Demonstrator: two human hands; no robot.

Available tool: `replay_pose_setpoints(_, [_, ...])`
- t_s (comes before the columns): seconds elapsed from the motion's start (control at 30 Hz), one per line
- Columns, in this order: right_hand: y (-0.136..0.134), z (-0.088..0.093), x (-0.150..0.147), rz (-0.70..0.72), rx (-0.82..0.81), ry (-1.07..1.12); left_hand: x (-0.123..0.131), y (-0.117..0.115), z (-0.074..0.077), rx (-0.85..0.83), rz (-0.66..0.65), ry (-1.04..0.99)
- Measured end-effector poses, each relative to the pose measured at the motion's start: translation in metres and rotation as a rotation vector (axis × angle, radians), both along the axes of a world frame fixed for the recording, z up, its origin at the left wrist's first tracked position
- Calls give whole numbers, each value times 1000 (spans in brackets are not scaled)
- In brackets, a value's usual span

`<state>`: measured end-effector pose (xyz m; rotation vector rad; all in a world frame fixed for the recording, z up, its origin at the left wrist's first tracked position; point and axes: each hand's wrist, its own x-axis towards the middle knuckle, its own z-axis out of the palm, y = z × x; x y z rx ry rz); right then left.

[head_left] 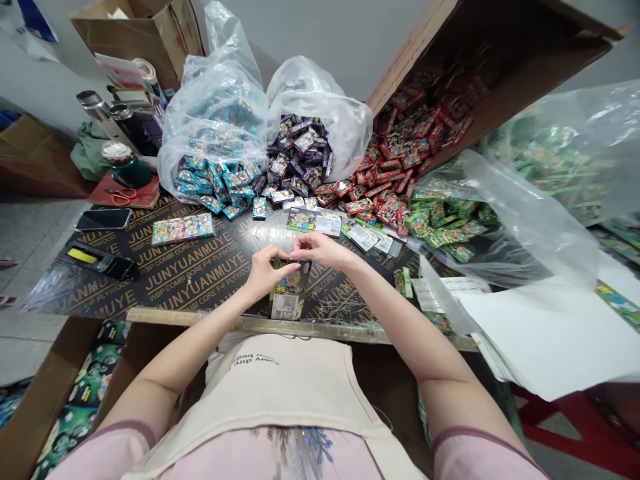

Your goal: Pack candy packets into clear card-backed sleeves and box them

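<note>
Both my hands meet over the near edge of the black plywood board [190,267]. My left hand [265,270] and my right hand [320,250] pinch the top of a clear packet [289,290] with colourful printed cards and a white label inside. It hangs down between them. Just beyond lies a finished packet [314,221] flat on the board, with more flat packets [370,237] to its right. A row of small coloured packs [183,229] lies to the left.
Heaps of small packs sit behind: blue ones [215,183] and purple ones [300,157] in plastic bags, red ones [405,160] spilling from a tipped carton, green ones [445,223] in a bag. A phone [104,219], scissors [120,196], flasks [100,110] at left. White sheets [545,333] at right.
</note>
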<state>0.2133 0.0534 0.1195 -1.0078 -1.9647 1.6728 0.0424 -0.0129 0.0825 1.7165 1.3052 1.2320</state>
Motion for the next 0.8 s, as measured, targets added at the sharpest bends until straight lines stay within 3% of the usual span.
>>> replay_pose_setpoints(0.2, [-6, -13, -1, -109, 22, -35, 3, -2, -3, -87, 64, -76])
replay_pose_setpoints(0.33, [-16, -24, -9, -273, 18, 16, 8, -13, -25, -302, 27, -381])
replay_pose_setpoints(0.43, [-19, -26, 8, -482, 189, -22, 2, -23, -35, -438, -47, -492])
replay_pose_setpoints(0.53, [-18, -32, 73, -817, 572, -233, -34, -19, -20, -285, 93, -335])
replay_pose_setpoints(0.63, [-22, -55, 176, -1176, 827, -522, -98, 2, 1, -12, 339, 51])
replay_pose_setpoints(0.7, [-32, -77, 243, -1331, 778, -620, -145, 20, 2, 105, 414, 341])
replay_pose_setpoints(0.8, [-55, -107, 312, -1408, 634, -715, -196, 46, -19, 74, 381, 674])
